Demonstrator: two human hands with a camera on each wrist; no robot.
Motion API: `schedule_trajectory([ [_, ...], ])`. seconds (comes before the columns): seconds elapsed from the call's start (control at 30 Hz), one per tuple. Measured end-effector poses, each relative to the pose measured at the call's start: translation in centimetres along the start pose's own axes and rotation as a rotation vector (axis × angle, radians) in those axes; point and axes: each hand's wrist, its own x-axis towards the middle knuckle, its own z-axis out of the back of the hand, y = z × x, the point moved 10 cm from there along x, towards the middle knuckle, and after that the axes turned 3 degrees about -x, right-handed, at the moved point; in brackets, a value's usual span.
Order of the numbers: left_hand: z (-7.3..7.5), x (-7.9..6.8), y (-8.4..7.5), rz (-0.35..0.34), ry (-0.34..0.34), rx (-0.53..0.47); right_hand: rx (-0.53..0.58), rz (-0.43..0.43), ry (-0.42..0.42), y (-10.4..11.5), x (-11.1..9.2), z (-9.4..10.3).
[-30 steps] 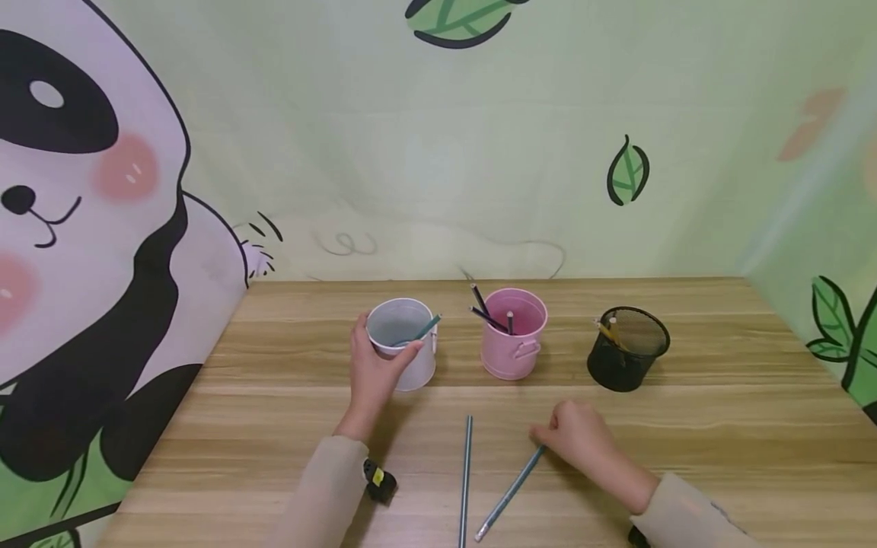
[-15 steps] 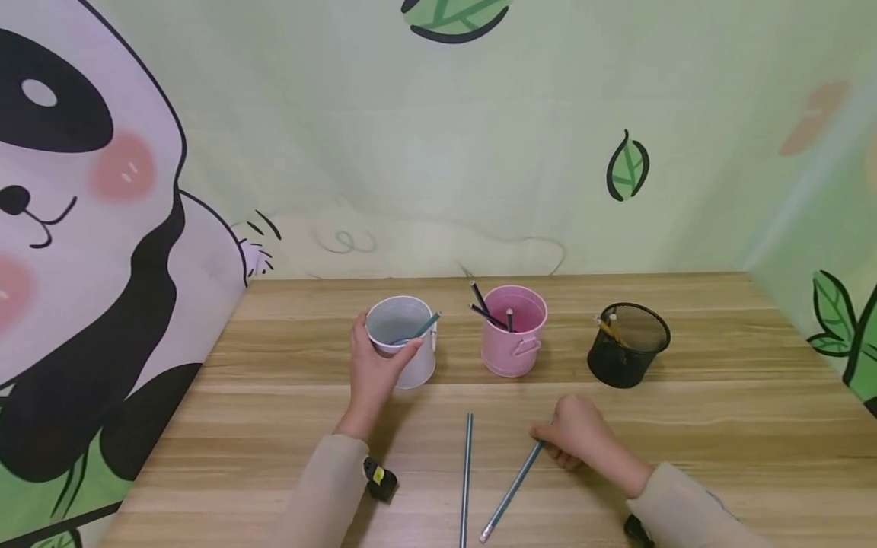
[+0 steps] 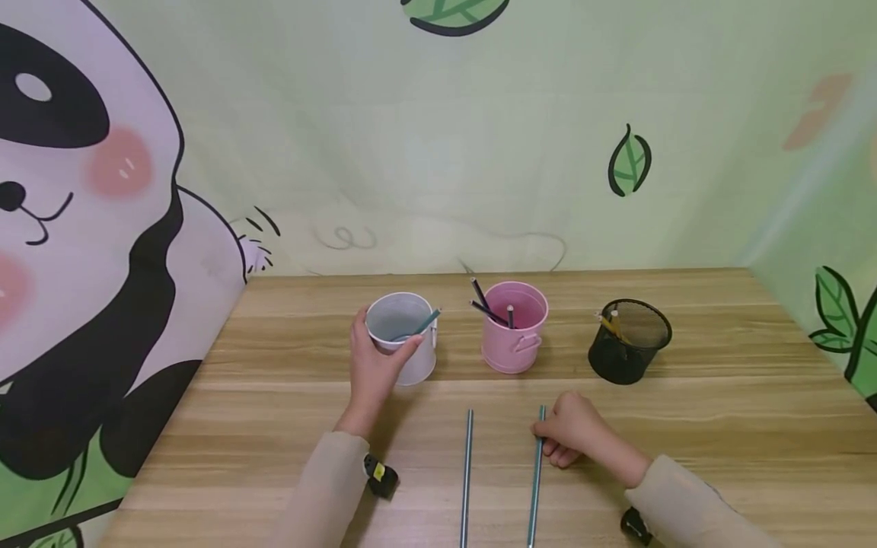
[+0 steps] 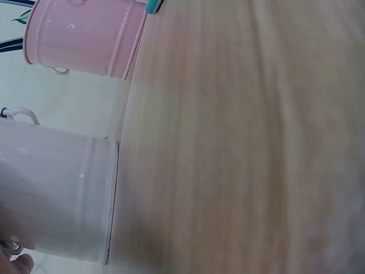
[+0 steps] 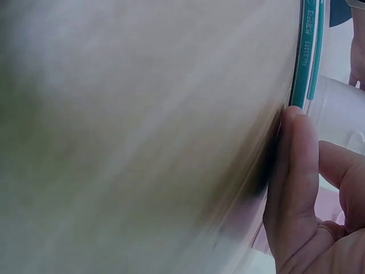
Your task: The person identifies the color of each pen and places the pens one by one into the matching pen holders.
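Two hands on the wooden desk, one at a bucket, one at a pencil.

From the head view I see my left hand [image 3: 375, 364] wrapped round the small white metal bucket [image 3: 404, 335] — thumb on the near rim, fingers curled about its side — and a teal pencil leans inside it [image 3: 419, 327]. My right hand [image 3: 572, 434] lies low on the light wooden tabletop [image 3: 719, 426], fingers curled, fingertips pinching the long teal pencil [image 3: 536, 476] near its far end; that pencil lies flat, pointing away from me, beside a second teal pencil [image 3: 467, 476] lying apart from it. The right wrist view shows small print along the pencil's barrel [image 5: 302, 57] — too blurred for me to read.
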Motion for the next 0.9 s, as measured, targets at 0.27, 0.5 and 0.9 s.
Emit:
schedule_trajectory([
  [0.27, 0.1, 0.0, 0.0, -0.005, -0.008, 0.011, 0.024, 0.017, -0.028, 0.2, -0.1, 0.1],
  [0.5, 0.0, 0.0, 0.1, 0.001, -0.001, 0.013, 0.079, 0.032, -0.053, 0.8, -0.3, 0.6],
  [0.9, 0.1, 0.0, 0.0, -0.007, -0.007, 0.019, 0.193, 0.115, -0.011, 3.2, -1.8, 1.5],
])
